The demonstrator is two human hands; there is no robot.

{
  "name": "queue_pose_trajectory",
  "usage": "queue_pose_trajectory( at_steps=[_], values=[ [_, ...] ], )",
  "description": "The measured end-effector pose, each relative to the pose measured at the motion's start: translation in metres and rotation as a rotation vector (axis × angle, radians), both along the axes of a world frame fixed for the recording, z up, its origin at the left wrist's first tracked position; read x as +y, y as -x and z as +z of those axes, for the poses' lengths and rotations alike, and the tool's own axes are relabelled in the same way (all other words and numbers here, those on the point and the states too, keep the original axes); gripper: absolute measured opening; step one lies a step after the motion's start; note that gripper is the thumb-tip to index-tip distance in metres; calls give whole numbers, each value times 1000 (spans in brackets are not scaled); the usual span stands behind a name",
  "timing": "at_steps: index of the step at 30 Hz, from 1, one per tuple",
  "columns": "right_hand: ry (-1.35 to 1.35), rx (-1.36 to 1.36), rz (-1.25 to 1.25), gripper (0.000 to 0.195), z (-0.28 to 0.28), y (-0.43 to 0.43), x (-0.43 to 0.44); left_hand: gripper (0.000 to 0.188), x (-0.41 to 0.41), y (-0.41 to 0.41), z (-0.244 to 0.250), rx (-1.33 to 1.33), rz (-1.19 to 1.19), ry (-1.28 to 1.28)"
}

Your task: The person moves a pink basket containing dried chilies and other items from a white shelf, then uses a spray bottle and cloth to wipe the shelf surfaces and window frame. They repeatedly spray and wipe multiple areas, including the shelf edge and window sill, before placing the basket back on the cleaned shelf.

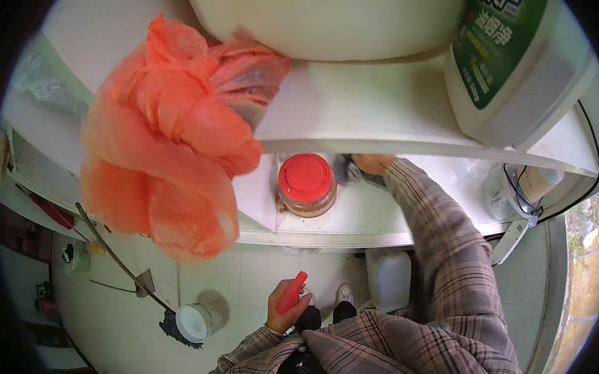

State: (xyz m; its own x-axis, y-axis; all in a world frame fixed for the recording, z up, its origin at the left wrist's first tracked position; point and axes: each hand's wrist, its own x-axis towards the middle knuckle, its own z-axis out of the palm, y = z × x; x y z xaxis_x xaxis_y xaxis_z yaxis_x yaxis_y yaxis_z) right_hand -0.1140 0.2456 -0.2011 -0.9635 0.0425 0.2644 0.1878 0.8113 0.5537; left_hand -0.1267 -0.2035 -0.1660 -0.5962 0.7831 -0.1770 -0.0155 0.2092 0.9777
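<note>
My left hand, low before my body, is closed around a small red object whose kind I cannot tell. My right hand reaches onto the lower white shelf, partly hidden by the shelf board above it. Its fingers are at a dark greyish item, blurred, possibly cloth; whether they grip it is not clear. Just left of that item stands a clear jar with a red lid, its contents brownish. A knotted orange plastic bag hangs over the upper shelf's edge at the left.
A white bottle with a green label stands on the upper shelf, right. A clear container and black cable are at the lower right. On the floor are a mop, a white bucket and a translucent plastic jug.
</note>
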Motion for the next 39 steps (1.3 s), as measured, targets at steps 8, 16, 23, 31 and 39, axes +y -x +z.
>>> queue_pose_trajectory(
  at_steps=[8, 16, 23, 31, 39],
  values=[
    [864, 7, 75, 56, 68, -71, -136, 36, -4, -6, -6, -20, -43, 1],
    [738, 366, -677, 62, 55, -184, -39, 42, -2, 10, 10, 257, -170, -104],
    [784, 329, -455, 65, 48, -82, -157, 48, -11, 21, -2, 132, -126, -94],
    [1027, 479, -184, 72, 101, -36, -177, 45, -1, 29, 9, 127, -107, -150],
    [940, 128, -159, 92, 158, 43, -213, 38, -18, 35, 1, 61, -3, -116]
  ],
)
